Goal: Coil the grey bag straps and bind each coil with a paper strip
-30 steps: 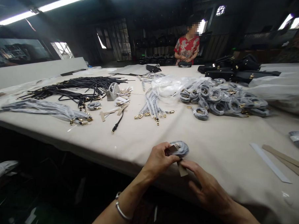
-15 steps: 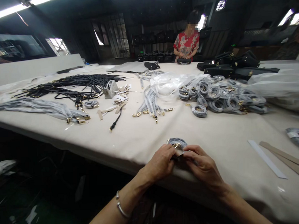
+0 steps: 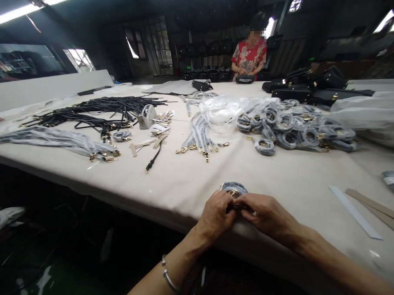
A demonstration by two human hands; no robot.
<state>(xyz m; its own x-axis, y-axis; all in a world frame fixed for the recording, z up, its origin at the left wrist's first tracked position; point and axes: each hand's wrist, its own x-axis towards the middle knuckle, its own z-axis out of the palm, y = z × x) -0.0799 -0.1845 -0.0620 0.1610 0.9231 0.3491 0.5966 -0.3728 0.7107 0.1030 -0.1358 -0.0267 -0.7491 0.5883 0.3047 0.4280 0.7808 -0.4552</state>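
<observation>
A coiled grey strap with gold clasps (image 3: 234, 189) rests at the near edge of the beige table (image 3: 172, 179). My left hand (image 3: 216, 215) and my right hand (image 3: 267, 213) both pinch it from the near side, fingertips meeting over the clasps. The tan paper strip seen earlier is hidden under my fingers. A silver bangle sits on my left wrist.
A heap of coiled grey straps (image 3: 294, 128) lies at the centre right, straight grey straps (image 3: 199, 136) in the middle, black straps (image 3: 97, 110) and a tape dispenser (image 3: 146, 116) at the left. Paper strips (image 3: 366, 207) lie at the right. A person in a red shirt (image 3: 249, 58) stands across the table by black bags (image 3: 315, 88).
My right hand came up from below the coil and closed on it beside the left. The loose tan strip that hung down is now pressed against the coil under my fingers.
</observation>
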